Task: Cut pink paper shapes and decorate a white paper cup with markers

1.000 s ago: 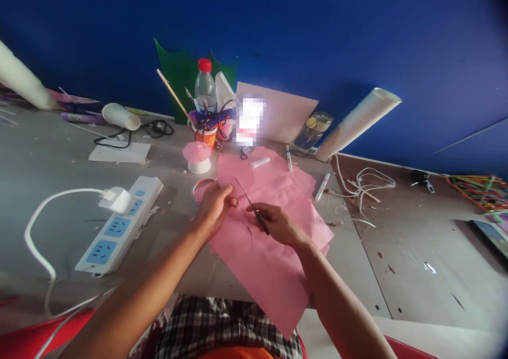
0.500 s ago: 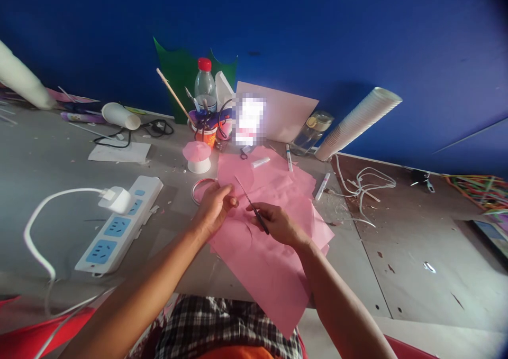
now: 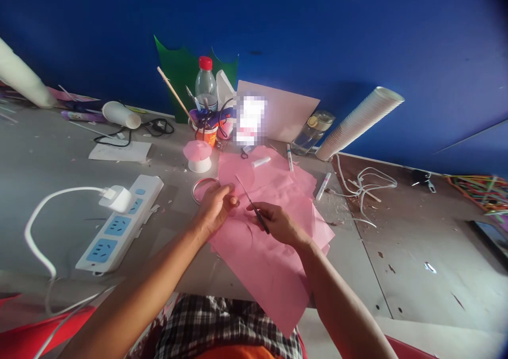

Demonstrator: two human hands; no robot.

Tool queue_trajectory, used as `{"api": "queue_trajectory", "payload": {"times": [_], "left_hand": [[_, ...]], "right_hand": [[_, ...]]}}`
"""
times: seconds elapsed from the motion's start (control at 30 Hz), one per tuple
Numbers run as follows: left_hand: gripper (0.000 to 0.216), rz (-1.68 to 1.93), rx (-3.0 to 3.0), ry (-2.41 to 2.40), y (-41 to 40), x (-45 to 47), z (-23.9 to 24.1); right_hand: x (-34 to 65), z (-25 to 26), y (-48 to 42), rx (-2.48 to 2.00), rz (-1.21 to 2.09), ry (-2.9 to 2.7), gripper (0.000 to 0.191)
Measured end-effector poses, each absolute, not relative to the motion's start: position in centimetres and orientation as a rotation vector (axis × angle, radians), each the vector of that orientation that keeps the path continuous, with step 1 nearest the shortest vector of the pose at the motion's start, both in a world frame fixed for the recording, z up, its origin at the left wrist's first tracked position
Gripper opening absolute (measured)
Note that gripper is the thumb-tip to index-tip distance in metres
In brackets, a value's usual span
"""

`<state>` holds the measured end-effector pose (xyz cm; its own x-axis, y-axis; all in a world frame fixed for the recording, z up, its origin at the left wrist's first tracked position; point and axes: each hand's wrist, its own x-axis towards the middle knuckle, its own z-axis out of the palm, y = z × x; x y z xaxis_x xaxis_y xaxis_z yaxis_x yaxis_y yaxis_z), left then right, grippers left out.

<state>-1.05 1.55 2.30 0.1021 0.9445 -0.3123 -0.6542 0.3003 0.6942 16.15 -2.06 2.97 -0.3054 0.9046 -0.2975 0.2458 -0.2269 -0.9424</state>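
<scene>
Both my hands are over pink paper sheets (image 3: 273, 269) spread at the middle of the table. My right hand (image 3: 278, 222) is wrapped around the dark handles of a pair of scissors (image 3: 260, 219), whose slim blades point up and left. Beside the blades, my left hand (image 3: 217, 205) pinches a piece of pink paper (image 3: 238, 176) with a rounded edge; its lower part is hidden by the fingers. A roll of tape or ring (image 3: 194, 191) lies just left of that hand. Beyond it stands a small white cup (image 3: 199, 164) topped with a pink paper cap (image 3: 197, 150).
A white power strip (image 3: 119, 227) with a plugged-in charger lies left. Behind are a pen cup (image 3: 206, 135), a bottle (image 3: 205, 84) and a bright phone screen (image 3: 251, 118). Markers (image 3: 323, 186), a leaning stack of paper cups (image 3: 361, 121) and a white cable (image 3: 369, 182) are right.
My hands, the scissors and the paper hold almost the same position; the whole view has shifted very slightly.
</scene>
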Motion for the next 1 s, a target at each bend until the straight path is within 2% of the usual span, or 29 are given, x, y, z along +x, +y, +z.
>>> {"api": "queue_trajectory", "payload": {"times": [0.6, 0.73, 0.9, 1.0], "left_hand": [[0.02, 1.35, 0.479, 0.846, 1.9, -1.6, 2.2], [0.019, 1.351, 0.494, 0.847, 2.0, -1.6, 2.0], [0.019, 1.325, 0.525, 0.845, 2.0, -1.3, 1.9], [0.018, 1.268, 0.574, 0.852, 1.8, -1.2, 2.0]], "right_hand": [[19.7, 3.9, -1.1, -1.457, 1.556, -1.649, 0.044], [20.4, 4.0, -0.7, -1.605, 1.287, -1.626, 0.043], [19.6, 3.1, -0.6, -1.86, 0.808, -1.836, 0.03], [19.0, 2.9, -0.8, -1.975, 0.602, -1.934, 0.033]]}}
